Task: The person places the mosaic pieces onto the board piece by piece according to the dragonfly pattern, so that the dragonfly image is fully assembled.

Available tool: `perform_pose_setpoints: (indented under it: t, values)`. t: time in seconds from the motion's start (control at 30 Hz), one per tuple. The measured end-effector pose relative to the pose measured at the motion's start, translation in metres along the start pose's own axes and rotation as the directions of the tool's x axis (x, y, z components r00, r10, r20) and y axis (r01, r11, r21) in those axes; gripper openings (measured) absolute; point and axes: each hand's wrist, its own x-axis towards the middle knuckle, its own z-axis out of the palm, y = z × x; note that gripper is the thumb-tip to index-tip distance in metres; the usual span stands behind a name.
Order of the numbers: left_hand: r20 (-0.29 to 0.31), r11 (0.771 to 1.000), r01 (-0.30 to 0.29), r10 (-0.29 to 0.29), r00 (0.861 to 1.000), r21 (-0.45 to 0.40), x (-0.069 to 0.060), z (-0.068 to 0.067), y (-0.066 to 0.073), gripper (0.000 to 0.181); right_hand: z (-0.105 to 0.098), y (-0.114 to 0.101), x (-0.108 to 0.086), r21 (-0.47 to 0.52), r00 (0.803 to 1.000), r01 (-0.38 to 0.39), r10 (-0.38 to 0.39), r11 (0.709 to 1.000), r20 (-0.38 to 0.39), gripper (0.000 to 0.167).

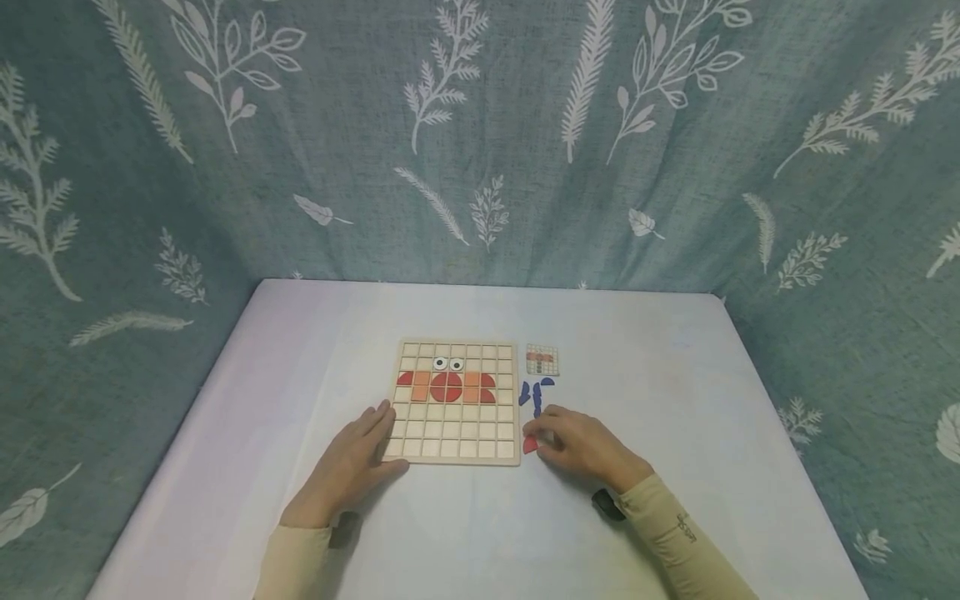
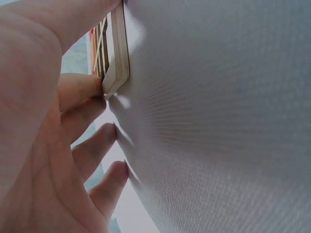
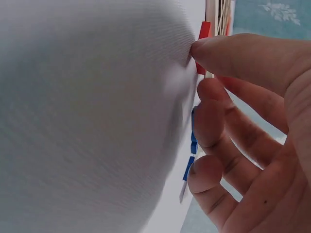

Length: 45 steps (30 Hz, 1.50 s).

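A square wooden grid board [image 1: 465, 461] lies on the table with red, orange and eye-marked pieces set in its upper rows. My left hand [image 1: 362, 454] steadies its near left corner, fingers fairly straight along the left edge and thumb at the front edge. In the left wrist view, the fingertips [image 2: 108, 133] touch the white cloth beside the board's corner [image 2: 120, 53]. Right of the board, my right hand [image 1: 577, 442] pinches a red quarter-circle piece [image 1: 530, 445] lying at the table surface. The right wrist view has the thumb against this red piece [image 3: 205, 30]; the index finger is partly hidden.
Several blue pieces [image 1: 537, 398] lie just beyond the right hand, beside the board's right edge. A small pattern card [image 1: 542, 360] with a printed grid lies behind them. Patterned green cloth [image 1: 480, 208] stands around the back and sides of the white table [image 1: 637, 350].
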Motion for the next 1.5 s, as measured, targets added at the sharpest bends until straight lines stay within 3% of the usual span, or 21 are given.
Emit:
perform_pose_setpoints:
  t: [0.33, 0.53, 0.77, 1.17, 1.5]
  values:
    - [-0.043, 1.000, -0.030, 0.030, 0.999, -0.005, -0.0005, 0.0016, -0.0018, 0.084, 0.0019, -0.0007, 0.0023, -0.026, 0.994, 0.077, -0.078, 0.997, -0.077, 0.024]
    - [-0.027, 1.000, -0.008, 0.007, 1.000, -0.014, -0.0006, 0.0016, -0.0016, 0.085, 0.0035, 0.0003, 0.0033, -0.037, 0.994, 0.085, -0.088, 0.996, -0.066, 0.026]
    - [-0.040, 1.000, -0.025, 0.025, 0.999, -0.015, -0.0007, 0.0027, -0.0021, 0.084, 0.0035, 0.0019, 0.0014, -0.085, 0.990, 0.096, -0.104, 0.992, -0.095, 0.026]
    - [-0.020, 1.000, -0.007, 0.007, 1.000, -0.015, -0.0001, -0.0001, 0.0000, 0.083, 0.0024, -0.0013, 0.0014, -0.072, 0.987, 0.132, -0.137, 0.989, -0.082, 0.026]
    - [-0.024, 1.000, -0.016, 0.016, 1.000, -0.006, -0.0002, 0.0005, 0.0009, 0.085, -0.0004, -0.0078, -0.0021, -0.175, 0.991, 0.105, -0.117, 0.979, -0.062, 0.022]
